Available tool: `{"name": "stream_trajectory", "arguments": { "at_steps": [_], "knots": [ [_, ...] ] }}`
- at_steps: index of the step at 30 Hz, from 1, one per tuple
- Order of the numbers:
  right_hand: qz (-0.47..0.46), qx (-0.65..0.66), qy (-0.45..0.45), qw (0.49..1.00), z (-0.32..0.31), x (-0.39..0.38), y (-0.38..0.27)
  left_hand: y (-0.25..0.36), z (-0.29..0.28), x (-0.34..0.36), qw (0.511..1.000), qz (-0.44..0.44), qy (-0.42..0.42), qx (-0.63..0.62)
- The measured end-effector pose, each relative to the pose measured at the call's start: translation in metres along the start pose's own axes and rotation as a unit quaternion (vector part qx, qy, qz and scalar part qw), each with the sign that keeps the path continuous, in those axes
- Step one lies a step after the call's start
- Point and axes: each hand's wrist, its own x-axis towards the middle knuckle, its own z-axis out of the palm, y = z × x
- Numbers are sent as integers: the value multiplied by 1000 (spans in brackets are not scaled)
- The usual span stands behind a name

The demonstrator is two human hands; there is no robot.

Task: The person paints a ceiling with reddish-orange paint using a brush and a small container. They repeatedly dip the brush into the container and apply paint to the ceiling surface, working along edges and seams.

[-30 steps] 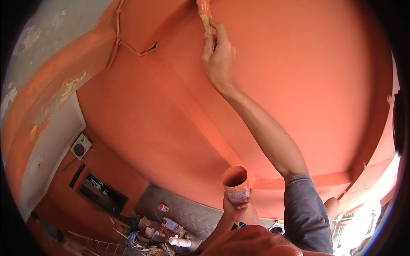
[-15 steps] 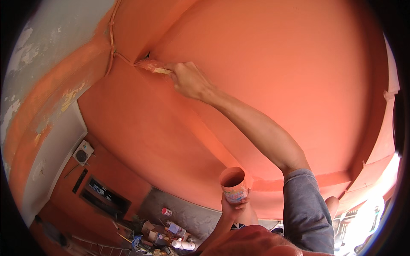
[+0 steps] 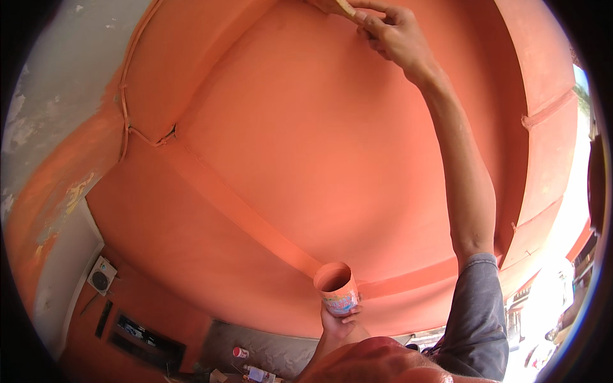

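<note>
My right hand (image 3: 396, 41) is raised at the top of the view, fingers closed on the wooden handle of a paintbrush (image 3: 345, 9); the bristles sit against or close to the orange wall (image 3: 325, 121) near the upper edge, and I cannot tell which. Low in the middle, my left hand (image 3: 335, 322) grips a cylindrical paint can (image 3: 340, 295), open at the top and coated orange inside, with a colourful label.
Thin orange-painted pipes (image 3: 126, 108) meet at a dark gap upper left, beside patchy grey plaster (image 3: 51, 83). A white air-conditioner unit (image 3: 102, 274) and a dark window (image 3: 147, 341) are lower left, with a small red container (image 3: 239, 352) and clutter below. Bright outdoors lies at right.
My right hand and brush have moved up and right from the dark gap at the pipes. The whole view has shifted, and less of the floor clutter shows.
</note>
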Motion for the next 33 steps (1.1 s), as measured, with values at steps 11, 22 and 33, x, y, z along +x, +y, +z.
{"name": "stream_trajectory", "arguments": {
  "at_steps": [11, 22, 33],
  "knots": [
    [-62, 111, 264, 956, -29, 20, -4, 5, -4, 3, 1000, 5, 16, 0],
    [112, 151, -86, 978, 38, -31, -41, 6, -25, -1, 1000, 6, -16, -6],
    [3, 164, 264, 950, -9, 4, -31, -9, -2, -2, 999, 35, 34, -23]
  ]
}}
